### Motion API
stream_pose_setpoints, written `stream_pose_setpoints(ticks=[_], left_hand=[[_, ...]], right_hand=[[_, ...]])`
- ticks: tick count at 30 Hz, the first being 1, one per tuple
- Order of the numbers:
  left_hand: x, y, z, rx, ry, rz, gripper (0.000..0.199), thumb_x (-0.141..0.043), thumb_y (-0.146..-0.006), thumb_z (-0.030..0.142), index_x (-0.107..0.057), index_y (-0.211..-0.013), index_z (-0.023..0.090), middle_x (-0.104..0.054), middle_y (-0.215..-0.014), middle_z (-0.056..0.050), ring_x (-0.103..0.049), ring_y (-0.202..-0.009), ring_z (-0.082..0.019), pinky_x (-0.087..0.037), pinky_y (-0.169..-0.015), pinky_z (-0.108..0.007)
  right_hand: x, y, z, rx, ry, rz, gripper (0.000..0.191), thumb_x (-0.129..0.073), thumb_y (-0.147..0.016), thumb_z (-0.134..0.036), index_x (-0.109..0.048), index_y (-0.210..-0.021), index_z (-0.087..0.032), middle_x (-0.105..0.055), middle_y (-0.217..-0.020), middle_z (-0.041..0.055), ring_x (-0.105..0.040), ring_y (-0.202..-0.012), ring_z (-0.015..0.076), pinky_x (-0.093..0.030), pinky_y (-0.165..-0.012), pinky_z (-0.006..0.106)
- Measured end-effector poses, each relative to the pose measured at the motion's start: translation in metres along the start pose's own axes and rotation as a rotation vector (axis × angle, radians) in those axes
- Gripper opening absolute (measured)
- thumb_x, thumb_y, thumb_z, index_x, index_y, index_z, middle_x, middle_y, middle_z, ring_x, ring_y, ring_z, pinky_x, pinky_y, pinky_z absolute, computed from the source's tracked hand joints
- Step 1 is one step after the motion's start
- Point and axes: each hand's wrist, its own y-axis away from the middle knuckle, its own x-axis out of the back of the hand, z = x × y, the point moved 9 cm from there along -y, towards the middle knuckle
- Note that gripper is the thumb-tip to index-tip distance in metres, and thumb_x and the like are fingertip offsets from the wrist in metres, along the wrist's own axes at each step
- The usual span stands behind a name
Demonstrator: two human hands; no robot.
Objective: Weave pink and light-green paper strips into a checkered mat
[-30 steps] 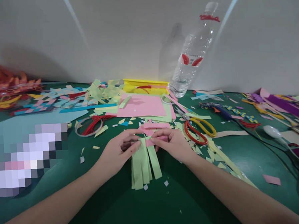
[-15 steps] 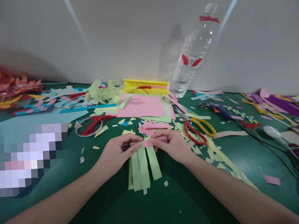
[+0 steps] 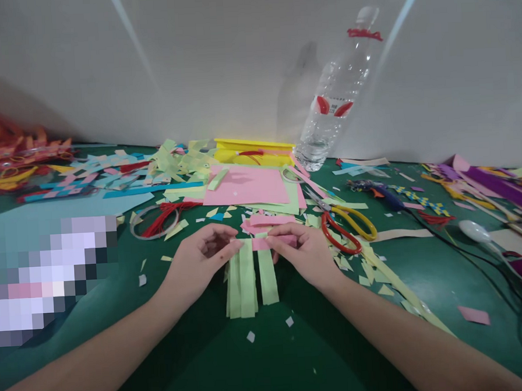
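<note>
Between my hands, several light green paper strips [image 3: 247, 284] hang down from a pink paper strip [image 3: 260, 243] that runs crosswise at their top. My left hand [image 3: 203, 254] is closed, its thumb and fingers pinching the upper ends of the green strips on the left. My right hand [image 3: 301, 250] pinches the pink strip near the rightmost green strip [image 3: 269, 279], which stands apart from the others by a gap. The fingertips behind the paper are partly hidden. Just beyond the hands lie folded pink paper pieces [image 3: 271, 219].
Scissors with red and yellow handles [image 3: 341, 249] lie right of my right hand among green scraps. Behind are pink sheets [image 3: 251, 184], a yellow tray [image 3: 258, 142] and a tilted plastic bottle [image 3: 337, 98]. A clear ring with red cord [image 3: 157, 221] lies left; a glue gun [image 3: 386, 197] right.
My left hand has moved slightly left and up, away from the right hand, and its fingers have loosened a little. The green strips hang straighter, and more of their tops shows.
</note>
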Motion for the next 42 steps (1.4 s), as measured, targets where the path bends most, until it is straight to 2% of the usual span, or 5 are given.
stream_pose_setpoints(ticks=[17, 25, 35, 39, 42], left_hand=[[0.003, -0.001, -0.012, 0.111, 0.11, 0.059, 0.026, -0.074, -0.068, 0.04, -0.068, -0.083, 0.019, -0.072, -0.076, -0.002, -0.068, -0.071, -0.018, -0.057, -0.065, -0.028], [0.004, 0.003, -0.008, 0.113, 0.088, 0.073, 0.022, -0.075, -0.064, 0.038, -0.07, -0.075, 0.021, -0.074, -0.073, -0.002, -0.069, -0.068, -0.02, -0.058, -0.065, -0.03], [0.001, 0.002, -0.007, 0.083, 0.144, 0.039, 0.039, -0.056, -0.081, 0.054, -0.07, -0.088, 0.018, -0.073, -0.087, -0.005, -0.068, -0.077, -0.021, -0.057, -0.07, -0.03], [-0.002, 0.003, -0.005, 0.06, 0.016, -0.015, 0.035, -0.062, -0.077, 0.051, -0.068, -0.096, 0.022, -0.074, -0.085, -0.003, -0.069, -0.075, -0.021, -0.055, -0.062, -0.026], [-0.002, 0.003, -0.005, 0.055, -0.019, -0.029, 0.037, -0.065, -0.075, 0.048, -0.064, -0.103, 0.024, -0.074, -0.078, -0.002, -0.069, -0.069, -0.019, -0.053, -0.057, -0.025]], right_hand=[[-0.004, -0.001, 0.005, -0.047, -0.111, -0.034, 0.02, -0.071, -0.071, -0.035, -0.068, -0.081, -0.018, -0.071, -0.076, 0.0013, -0.067, -0.057, 0.012, -0.057, -0.059, 0.026], [-0.002, -0.001, 0.003, -0.032, -0.018, -0.017, 0.019, -0.071, -0.071, -0.036, -0.069, -0.081, -0.019, -0.071, -0.079, 0.0015, -0.066, -0.057, 0.0117, -0.057, -0.059, 0.026], [-0.002, -0.001, 0.005, -0.044, -0.048, -0.024, 0.019, -0.07, -0.073, -0.035, -0.068, -0.082, -0.019, -0.07, -0.068, 0.0, -0.067, -0.057, 0.0129, -0.057, -0.06, 0.026], [-0.003, 0.0, 0.003, -0.023, -0.05, -0.03, 0.02, -0.07, -0.073, -0.036, -0.068, -0.082, -0.019, -0.072, -0.079, 0.0017, -0.067, -0.057, 0.0123, -0.057, -0.059, 0.026], [-0.003, 0.0, 0.004, -0.021, -0.054, -0.034, 0.021, -0.07, -0.073, -0.037, -0.068, -0.083, -0.019, -0.071, -0.074, 0.0011, -0.068, -0.057, 0.0131, -0.057, -0.059, 0.026]])
